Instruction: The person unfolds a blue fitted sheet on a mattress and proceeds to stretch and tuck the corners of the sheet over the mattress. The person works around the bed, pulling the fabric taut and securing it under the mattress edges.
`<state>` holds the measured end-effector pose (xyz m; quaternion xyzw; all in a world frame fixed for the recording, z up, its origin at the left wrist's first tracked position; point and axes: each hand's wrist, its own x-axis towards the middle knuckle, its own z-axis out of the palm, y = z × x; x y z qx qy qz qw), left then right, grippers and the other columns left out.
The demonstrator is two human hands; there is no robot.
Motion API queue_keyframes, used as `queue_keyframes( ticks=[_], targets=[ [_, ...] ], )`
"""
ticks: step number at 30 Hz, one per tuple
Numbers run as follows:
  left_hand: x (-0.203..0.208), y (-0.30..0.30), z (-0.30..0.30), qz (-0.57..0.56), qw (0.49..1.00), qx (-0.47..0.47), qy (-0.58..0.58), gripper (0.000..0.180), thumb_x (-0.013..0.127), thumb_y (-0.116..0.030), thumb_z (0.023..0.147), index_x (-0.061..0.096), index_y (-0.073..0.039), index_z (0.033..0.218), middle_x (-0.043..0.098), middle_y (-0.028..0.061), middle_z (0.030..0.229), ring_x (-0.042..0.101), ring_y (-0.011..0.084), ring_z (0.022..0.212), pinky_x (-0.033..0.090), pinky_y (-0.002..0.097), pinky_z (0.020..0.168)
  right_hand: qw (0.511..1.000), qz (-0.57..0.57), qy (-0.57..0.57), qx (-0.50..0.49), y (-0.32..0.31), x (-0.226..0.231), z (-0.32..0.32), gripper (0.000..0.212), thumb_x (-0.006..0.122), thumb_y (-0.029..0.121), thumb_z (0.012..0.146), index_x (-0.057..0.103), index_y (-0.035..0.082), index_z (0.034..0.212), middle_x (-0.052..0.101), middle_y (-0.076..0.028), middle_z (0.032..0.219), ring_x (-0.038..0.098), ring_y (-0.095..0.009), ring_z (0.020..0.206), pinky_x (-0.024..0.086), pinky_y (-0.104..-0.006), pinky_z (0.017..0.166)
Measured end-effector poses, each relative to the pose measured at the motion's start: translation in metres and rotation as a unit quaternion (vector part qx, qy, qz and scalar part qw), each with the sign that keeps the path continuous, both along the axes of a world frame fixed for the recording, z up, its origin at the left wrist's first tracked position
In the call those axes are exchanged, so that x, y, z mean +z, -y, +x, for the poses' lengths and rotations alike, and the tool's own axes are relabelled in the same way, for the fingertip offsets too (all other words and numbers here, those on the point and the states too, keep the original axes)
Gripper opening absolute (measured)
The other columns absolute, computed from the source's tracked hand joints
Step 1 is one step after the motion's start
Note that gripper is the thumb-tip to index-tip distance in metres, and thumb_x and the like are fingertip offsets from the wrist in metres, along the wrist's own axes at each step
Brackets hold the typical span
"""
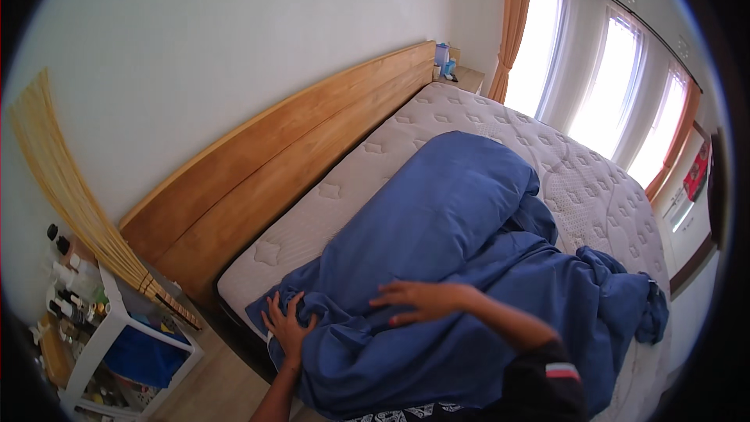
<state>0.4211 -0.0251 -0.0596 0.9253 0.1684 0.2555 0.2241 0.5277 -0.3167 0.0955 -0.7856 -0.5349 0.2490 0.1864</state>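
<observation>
A rumpled blue bedding cover [437, 195] lies over the middle of a bare, quilted mattress [406, 121]. It bulges in a long hump toward the far side and bunches into folds nearer me. My left hand [288, 326] rests on the cover's corner at the mattress edge, fingers spread. Over the folds to its right is my right hand [418, 301], fingers stretched out and holding nothing. Whether the right palm touches the fabric I cannot tell. Beneath the cover nothing shows of what makes the hump.
A wooden headboard [289, 141] runs along the wall. At left, a broom of thin sticks [94, 211] leans beside a white shelf unit [117, 328] crowded with bottles. A bedside table [466, 78] stands at the far corner. Orange curtains [514, 27] frame bright windows.
</observation>
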Motion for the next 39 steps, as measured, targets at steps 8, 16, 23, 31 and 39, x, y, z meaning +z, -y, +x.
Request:
queue_keyframes(
  ticks=[8, 16, 23, 31, 39],
  targets=[
    [-0.013, -0.013, 0.001, -0.002, 0.999, -0.017, 0.027, 0.051, 0.067, -0.025, 0.078, 0.058, -0.024, 0.127, 0.039, 0.0199, 0.142, 0.028, 0.0436, 0.138, 0.015, 0.0645, 0.11, 0.92, -0.019, 0.109, -0.375, 0.052, -0.081, -0.15, 0.07, 0.071, 0.036, 0.081, 0.041, 0.023, 0.143, 0.028, -0.021, 0.151, 0.021, -0.044, 0.141, 0.025, -0.0569, 0.108],
    [0.027, -0.051, -0.029, -0.245, 0.956, -0.065, 0.148, 0.047, 0.047, 0.002, 0.085, 0.053, -0.006, 0.131, 0.054, 0.0217, 0.13, 0.045, 0.0417, 0.128, 0.025, 0.0446, 0.113, 0.883, 0.136, 0.176, -0.413, 0.063, -0.106, -0.131, 0.049, 0.062, -0.002, 0.066, 0.056, 0.012, 0.113, 0.057, -0.014, 0.115, 0.052, -0.039, 0.108, 0.045, -0.0438, 0.089],
    [0.118, -0.049, -0.155, -0.071, 0.985, -0.145, 0.052, 0.067, 0.053, 0.009, 0.077, 0.05, -0.015, 0.139, 0.058, 0.0218, 0.115, 0.057, 0.0356, 0.109, 0.043, 0.0383, 0.097, 0.79, 0.023, 0.213, -0.574, 0.172, -0.024, -0.099, 0.038, 0.06, 0.004, 0.073, 0.055, 0.007, 0.11, 0.061, -0.018, 0.106, 0.056, -0.04, 0.101, 0.045, -0.0455, 0.09],
    [0.059, -0.026, -0.249, -0.141, 0.985, -0.037, -0.096, 0.087, 0.08, -0.011, 0.063, 0.043, -0.011, 0.143, 0.057, 0.02, 0.117, 0.057, 0.033, 0.106, 0.046, 0.0386, 0.091, 0.954, 0.217, 0.121, -0.167, 0.002, -0.016, -0.011, 0.051, 0.062, 0.035, 0.092, 0.049, 0.011, 0.135, 0.055, -0.017, 0.128, 0.048, -0.036, 0.121, 0.04, -0.0428, 0.101],
    [0.083, -0.056, -0.294, -0.343, 0.844, -0.015, -0.412, 0.052, 0.074, -0.023, 0.082, 0.057, -0.001, 0.126, 0.068, 0.0143, 0.104, 0.064, 0.0214, 0.097, 0.047, 0.0302, 0.088, 0.973, -0.188, -0.07, -0.112, -0.151, -0.08, 0.041, 0.08, 0.068, 0.03, 0.085, 0.024, 0.001, 0.145, 0.065, -0.025, 0.101, 0.07, -0.031, 0.073, 0.059, -0.0397, 0.069]
  ],
)
